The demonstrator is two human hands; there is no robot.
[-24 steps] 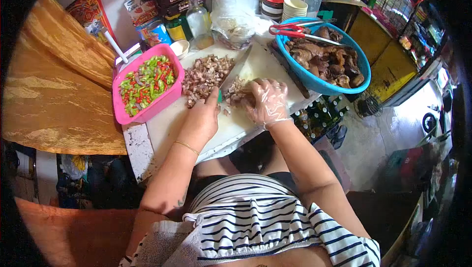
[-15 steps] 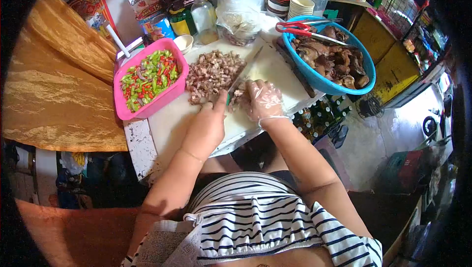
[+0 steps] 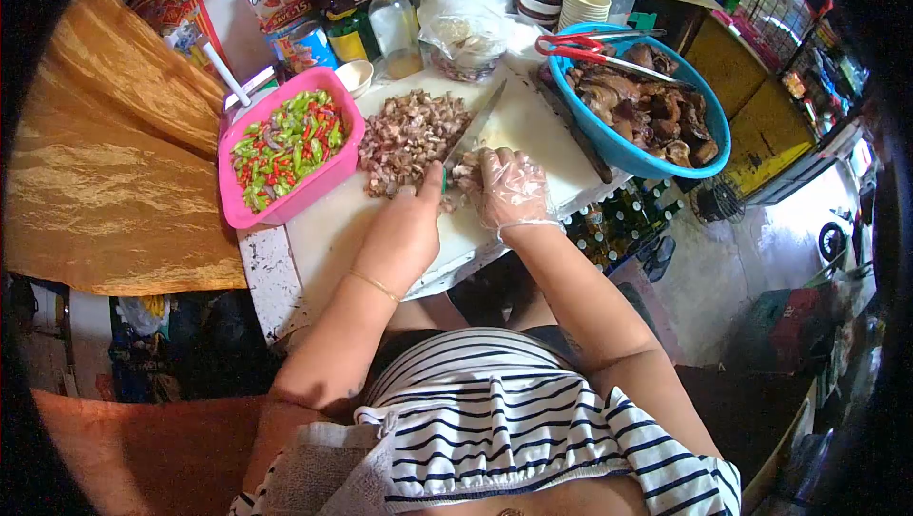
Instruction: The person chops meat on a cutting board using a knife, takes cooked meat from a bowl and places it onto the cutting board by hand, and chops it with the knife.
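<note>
While one knife (image 3: 480, 123) is held in the closed left hand (image 3: 401, 238), its forefinger laid along the top, some chopped meat is pressed by the bent fingers of the one gloved hand, the right (image 3: 514, 191); whether any is gripped cannot be told. One pile of chopped meat (image 3: 411, 134), its pieces too many to be counted, is spread beyond the left hand, on one white board (image 3: 556, 140) under both hands. To the left of the left hand, one pink tub (image 3: 271, 214) is filled with cut peppers (image 3: 295, 140). Beyond the right hand, to its right, one blue basin (image 3: 635, 149) is seen, filled with brown meat (image 3: 632, 102) and topped by one pair of red-handled tongs (image 3: 609, 62).
</note>
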